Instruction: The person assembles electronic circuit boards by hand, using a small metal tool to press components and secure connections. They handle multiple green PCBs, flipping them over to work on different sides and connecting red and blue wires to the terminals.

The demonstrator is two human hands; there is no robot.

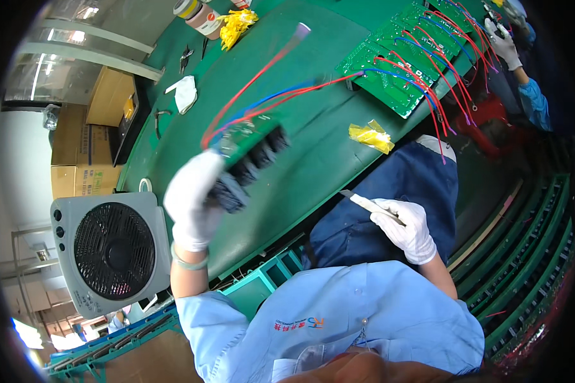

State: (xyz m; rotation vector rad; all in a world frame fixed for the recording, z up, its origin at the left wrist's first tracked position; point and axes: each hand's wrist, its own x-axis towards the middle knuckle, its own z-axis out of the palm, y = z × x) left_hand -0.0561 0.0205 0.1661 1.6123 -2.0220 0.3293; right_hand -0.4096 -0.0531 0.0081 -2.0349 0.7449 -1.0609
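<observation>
My left hand (195, 191), in a white glove, grips one end of a green circuit board (249, 135) above the green work mat. Black block-shaped components (259, 155) line the board's near side. Red and blue wires (252, 82) trail up and away from it, partly blurred. Over my lap, my right hand (406, 228), also gloved, is closed round a white-handled knife (366, 203), its blade pointing up and left. The knife is apart from the board.
Several green circuit boards (390, 83) with red and blue wires lie at the table's far right. Crumpled yellow tape (372, 136) sits near the edge. A grey box fan (117, 252) stands left. Pliers (185, 59) lie far left. A co-worker's gloved hand (503, 46) shows far right.
</observation>
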